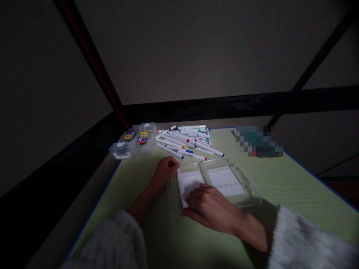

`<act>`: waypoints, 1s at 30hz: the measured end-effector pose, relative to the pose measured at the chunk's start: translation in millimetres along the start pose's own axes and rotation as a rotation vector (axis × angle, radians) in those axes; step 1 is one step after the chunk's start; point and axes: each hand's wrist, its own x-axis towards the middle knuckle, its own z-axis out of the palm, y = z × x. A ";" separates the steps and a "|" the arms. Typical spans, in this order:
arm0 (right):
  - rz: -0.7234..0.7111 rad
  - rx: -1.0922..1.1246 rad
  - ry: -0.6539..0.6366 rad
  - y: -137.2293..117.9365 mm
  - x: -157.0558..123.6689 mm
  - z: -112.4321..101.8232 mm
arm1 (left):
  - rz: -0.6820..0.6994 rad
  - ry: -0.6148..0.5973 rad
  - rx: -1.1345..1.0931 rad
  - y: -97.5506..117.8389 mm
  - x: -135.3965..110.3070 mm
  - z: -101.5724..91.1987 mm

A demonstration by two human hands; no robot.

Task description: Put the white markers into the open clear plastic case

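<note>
A clear plastic marker case [224, 179] lies open on the green mat, both halves lined with white paper. My left hand [165, 170] is curled in a loose fist at the case's far left corner, pinching the tip of a white marker [182, 188] that lies along the case's left edge. My right hand [209, 207] rests on the near left part of the case, fingers curled over the marker's near end. A pile of several white markers with coloured caps [186, 142] lies beyond the case.
Two closed clear cases with colourful labels [134, 144] stand at the mat's far left corner. A blurred greenish object [258, 141] sits at the far right. The green mat [294, 186] has a blue border; dark frame bars cross behind it.
</note>
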 end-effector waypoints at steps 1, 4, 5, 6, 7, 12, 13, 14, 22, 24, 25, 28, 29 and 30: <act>0.000 -0.001 -0.004 -0.3 -0.2 -0.5 | -0.007 -0.002 0.001 0.4 0.0 -0.4; -0.002 -0.005 -0.015 -1.1 -0.6 -1.2 | -0.027 -0.016 -0.005 0.4 0.2 -1.4; -0.006 -0.007 -0.016 -1.1 -0.8 -1.2 | -0.028 -0.023 -0.008 -0.1 0.4 -1.8; -0.012 -0.010 -0.018 -1.0 -1.0 -1.1 | -0.025 -0.032 -0.012 -0.7 0.5 -2.2; -0.019 -0.014 -0.021 -0.5 -1.4 -1.2 | -0.019 -0.040 -0.016 -1.5 0.8 -2.8; -0.060 0.002 -0.029 8.2 -3.5 -6.0 | 0.008 -0.111 -0.039 -5.5 4.0 -7.5; -0.077 0.019 -0.030 11.0 -3.8 -7.8 | 0.012 -0.129 -0.049 -6.3 4.9 -8.6; -0.089 0.036 -0.024 13.8 -4.1 -9.7 | 0.015 -0.149 -0.062 -7.1 5.8 -9.6; 0.001 0.057 -0.009 25.2 -5.0 -14.3 | 0.016 -0.198 -0.115 -7.1 6.4 -13.6; 0.011 0.064 -0.022 25.1 -4.8 -13.7 | 0.014 -0.198 -0.127 -6.2 5.9 -13.5; 0.013 0.068 -0.029 25.1 -4.7 -13.5 | 0.013 -0.199 -0.134 -5.9 5.7 -13.4; 0.009 0.080 -0.045 25.3 -4.6 -12.7 | 0.010 -0.194 -0.141 -5.6 5.6 -13.1; 0.006 0.085 -0.048 25.4 -4.7 -12.3 | 0.011 -0.194 -0.139 -5.8 5.7 -13.0; 0.004 0.089 -0.049 25.6 -4.8 -11.8 | 0.013 -0.192 -0.135 -6.0 5.7 -13.0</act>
